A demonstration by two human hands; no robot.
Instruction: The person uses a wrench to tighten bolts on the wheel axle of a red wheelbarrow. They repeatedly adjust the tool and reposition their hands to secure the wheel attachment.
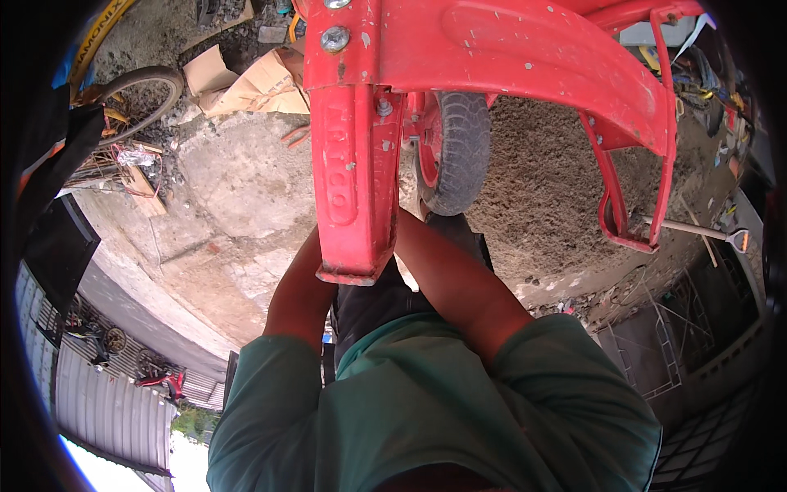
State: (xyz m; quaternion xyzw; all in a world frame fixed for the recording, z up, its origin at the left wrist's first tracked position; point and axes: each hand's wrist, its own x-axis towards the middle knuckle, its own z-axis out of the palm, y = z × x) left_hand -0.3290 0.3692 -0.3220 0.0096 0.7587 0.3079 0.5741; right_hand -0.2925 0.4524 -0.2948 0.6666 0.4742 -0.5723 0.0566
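In the head view, the work is centred on a red metal frame (492,61) that spans the upper middle, with its chipped post (338,184) slanting down toward the wearer and ending in a flared lower edge (348,276). The left forearm (297,283) is passed in from one side of the post and the right forearm (459,287) from the other, so both wrists are lost behind the metal. The left hand and the right hand are therefore hidden; whether the fingers are clenched, released or grasping the back of the post cannot be told.

The step in hand appears to be two-handed work behind or beneath the post, and it is probably best done with the effort shared evenly from both sides. Since the point of contact is covered, edges are best felt for before force is applied, and skin should be kept off the flared rim. The black tyre (461,152) stands near the post on its right, so any roll or swing of the frame should be guarded against. The large bolt (335,38) high on the frame and the small bolt (384,107) by the post are worth being checked for looseness. A red-handled tool (295,137), seemingly pliers, lies on the concrete (221,172) beyond the left forearm. Loose soil (541,189) is spread to the right, so footing is better kept on firmer ground.
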